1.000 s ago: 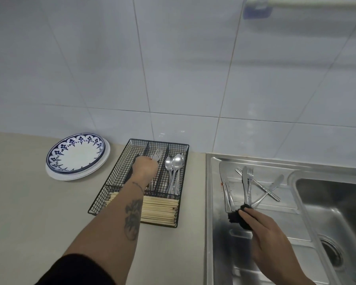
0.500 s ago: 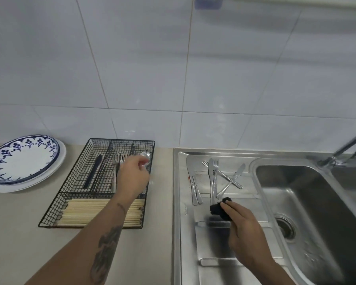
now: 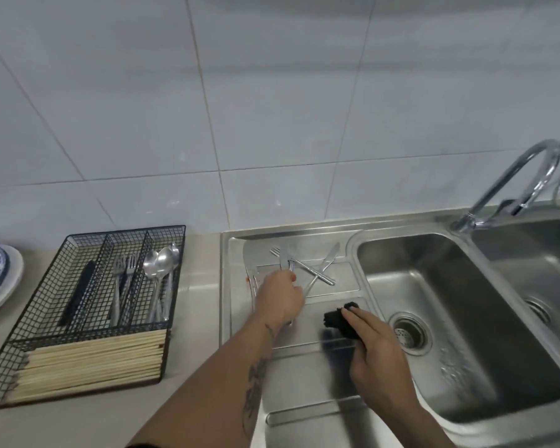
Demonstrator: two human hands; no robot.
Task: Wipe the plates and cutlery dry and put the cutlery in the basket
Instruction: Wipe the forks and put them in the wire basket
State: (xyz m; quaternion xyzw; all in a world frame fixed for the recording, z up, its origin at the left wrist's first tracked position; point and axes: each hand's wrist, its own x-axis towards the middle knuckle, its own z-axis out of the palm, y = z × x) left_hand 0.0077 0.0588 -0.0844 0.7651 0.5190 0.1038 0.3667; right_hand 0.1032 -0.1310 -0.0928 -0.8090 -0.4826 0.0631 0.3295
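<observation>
A beige tabletop (image 3: 191, 318) runs along the tiled wall, with a steel sink unit (image 3: 304, 383) set into its right part. On the left sits a black wire basket (image 3: 46, 318), and at the far left edge stacked plates (image 3: 10, 279). Loose cutlery (image 3: 314, 270) lies on the sink's far drainboard.

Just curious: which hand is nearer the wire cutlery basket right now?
Left. The left hand is over the drainboard cutlery just right of the basket; the right hand, holding a black cloth, is farther right.

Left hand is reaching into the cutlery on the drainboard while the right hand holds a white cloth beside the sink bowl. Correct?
Not quite: the cloth in the right hand is black, not white, as the head view shows. The left hand is indeed at the cutlery on the drainboard.
</observation>
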